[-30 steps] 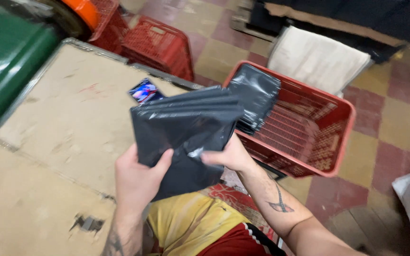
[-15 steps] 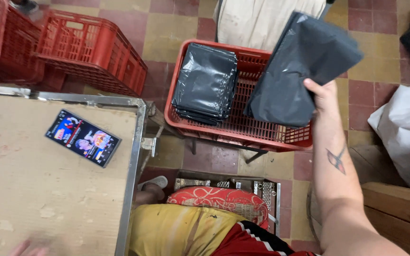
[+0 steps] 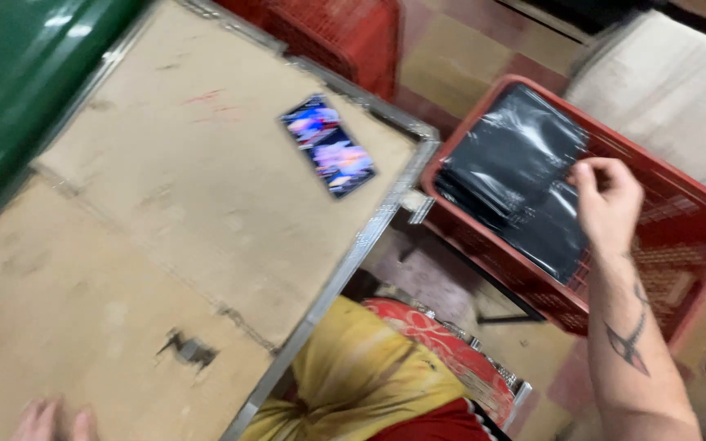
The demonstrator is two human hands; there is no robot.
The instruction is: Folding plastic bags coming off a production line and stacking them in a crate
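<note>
Now the right hand (image 3: 608, 200) is over the red crate (image 3: 700, 214), at the black plastic bags (image 3: 516, 180).

These flat bags lie in a stack inside the crate, on its left part, and their long axis goes from the upper left corner down to the lower right, along the crate's near wall. The right hand's fingers (image 3: 586, 173) are curled and pinched close together at the right edge of the top bag; it seems they touch it, but because of blur I cannot tell if they really grip it. On the desk (image 3: 165, 245), well apart from the crate, a phone (image 3: 328, 144) with a lit screen lies near the metal edge. The left hand (image 3: 52, 420) shows only its fingertips at the bottom of the desk, resting flat and holding nothing visible.
</note>
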